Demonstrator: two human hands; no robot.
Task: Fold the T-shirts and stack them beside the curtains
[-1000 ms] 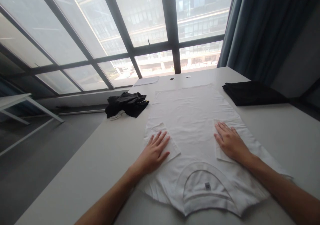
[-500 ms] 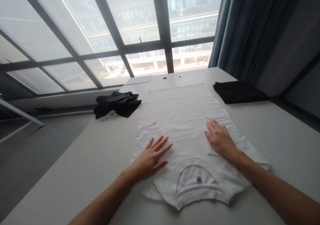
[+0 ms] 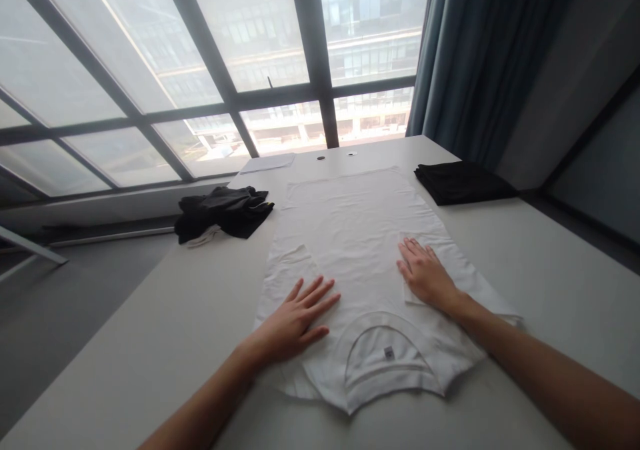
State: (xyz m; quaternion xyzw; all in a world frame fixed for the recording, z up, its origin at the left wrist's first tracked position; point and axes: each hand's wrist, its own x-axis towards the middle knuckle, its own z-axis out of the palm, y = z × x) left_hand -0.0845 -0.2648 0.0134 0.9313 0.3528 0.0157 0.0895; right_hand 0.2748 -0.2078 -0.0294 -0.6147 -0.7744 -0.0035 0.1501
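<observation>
A white T-shirt (image 3: 355, 237) lies spread on the table, its neckline towards me and its hem towards the window. Both sleeves are folded inward over the body. My left hand (image 3: 297, 317) rests flat on the left sleeve area, fingers spread. On the other side, my right hand (image 3: 425, 273) lies flat over the right folded sleeve, fingers stretched out and covering part of it. A small dark label (image 3: 389, 353) shows inside the collar.
A crumpled pile of dark clothes (image 3: 223, 211) sits at the table's left edge. Folded black fabric (image 3: 463, 182) lies at the right. Flat white paper (image 3: 267, 163) is at the far end of the white table (image 3: 555, 263), near the window. A blue curtain (image 3: 475, 63) hangs behind.
The view has shifted slightly, so everything sits a little further left. Both hands stay flat on the T-shirt in nearly the same places.
</observation>
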